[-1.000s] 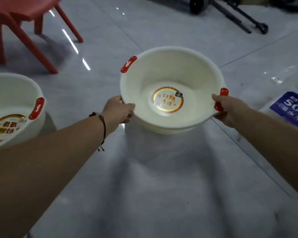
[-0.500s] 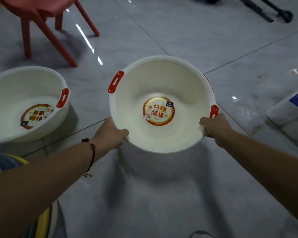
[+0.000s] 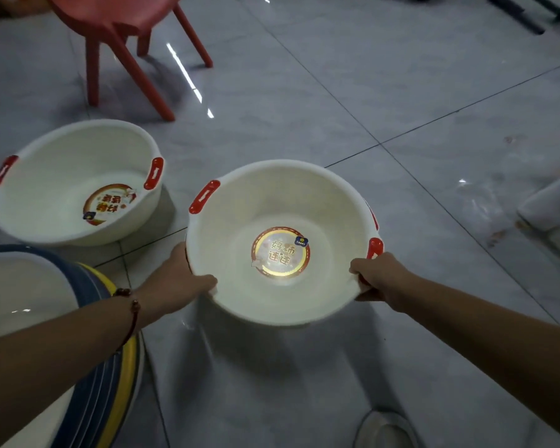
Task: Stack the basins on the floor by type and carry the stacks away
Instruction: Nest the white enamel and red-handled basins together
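I hold a white basin [image 3: 240,295] with red handles and a round sticker in its bottom, lifted above the floor in the middle of the view. My left hand [image 3: 175,279] grips its near-left rim. My right hand [image 3: 380,279] grips the rim at the red handle on the right. A second white basin [image 3: 39,202] of the same kind sits on the floor to the left. At the lower left stands a stack of basins [image 3: 91,334] with blue and yellow rims, partly behind my left forearm.
A red plastic chair [image 3: 136,43] stands at the back left. A white package [image 3: 553,205] with a blue label lies at the right edge. Black tripod legs [image 3: 527,14] cross the top right. A shoe tip [image 3: 382,428] shows at the bottom. Grey floor tiles lie around.
The held basin has come nearer to me and toward the left basin. The view has swung left and down, bringing the blue and yellow stack into sight.
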